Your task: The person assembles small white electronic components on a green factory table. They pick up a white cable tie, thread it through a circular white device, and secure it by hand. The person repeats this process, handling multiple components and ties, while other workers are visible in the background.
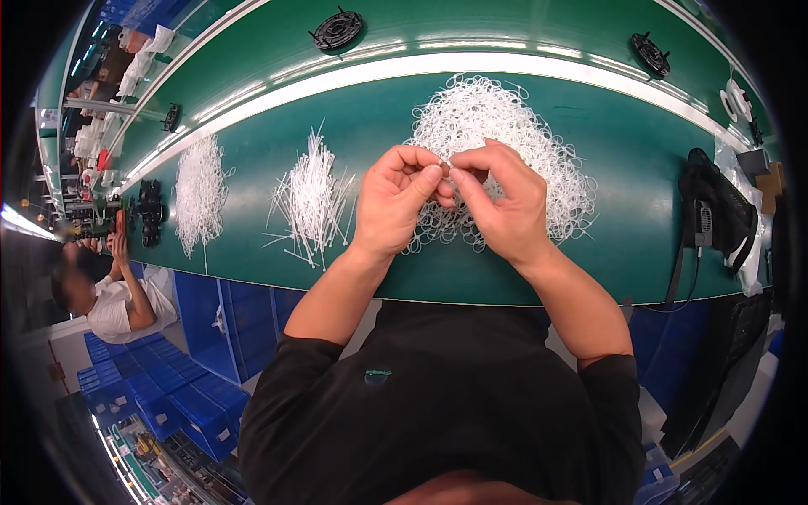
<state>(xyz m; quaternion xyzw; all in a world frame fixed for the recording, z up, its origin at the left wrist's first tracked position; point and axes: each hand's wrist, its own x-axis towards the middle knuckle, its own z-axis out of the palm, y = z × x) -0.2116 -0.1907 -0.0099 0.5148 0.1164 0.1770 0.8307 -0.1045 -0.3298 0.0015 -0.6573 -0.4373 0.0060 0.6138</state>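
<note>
Far left: here we see a co-worker in a white top, hands at the bench's edge.
Left pile: white strands heap up, their lower tail nearly reaching the near edge.
Next along: we have straight white ties, ends splaying, a green strip of tabletop either side.
Left hand: centre of the frame, thumb and finger pinched together, and we see them meet the other hand's tips.
Small white piece: right there between both pinches, mostly hidden by fingers.
Right hand: thumb and forefinger clamped on that same piece, over the loops.
Looped pile: white loops spread behind and beneath both hands, top reaching the pale rail.
Right stretch: we get broad green room, then a black bag near the right edge.
</note>
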